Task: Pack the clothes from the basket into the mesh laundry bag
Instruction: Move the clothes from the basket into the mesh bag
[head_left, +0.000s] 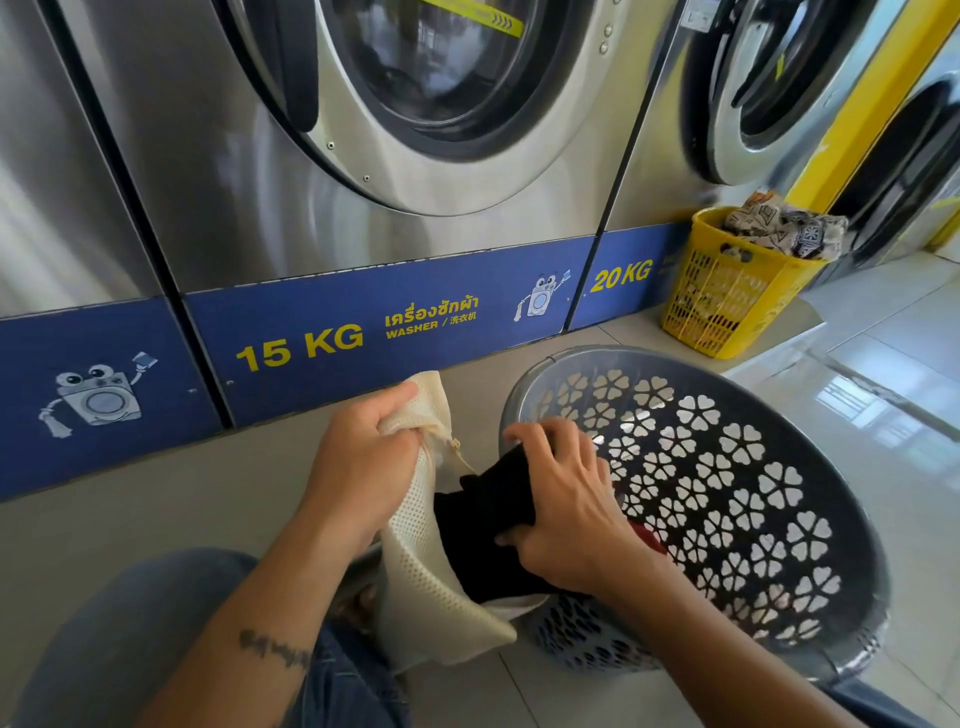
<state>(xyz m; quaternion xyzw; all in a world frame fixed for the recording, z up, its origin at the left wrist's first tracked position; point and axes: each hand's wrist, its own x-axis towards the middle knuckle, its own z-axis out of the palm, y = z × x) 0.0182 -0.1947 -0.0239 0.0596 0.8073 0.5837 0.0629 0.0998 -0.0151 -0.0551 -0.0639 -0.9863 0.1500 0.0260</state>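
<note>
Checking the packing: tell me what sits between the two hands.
In the head view, a black garment sits between the left hand and the right hand, at the mouth of the cream mesh bag the left hand holds open.

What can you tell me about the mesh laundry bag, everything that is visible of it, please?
The mesh laundry bag is cream, of fine perforated fabric, soft and slack. Its upper edge is bunched in the left hand, which holds it open, and a small zip pull shows near that edge. It hangs beside the grey basket, its lower end over the person's jeans. The right hand pushes a black garment into its mouth.
</note>
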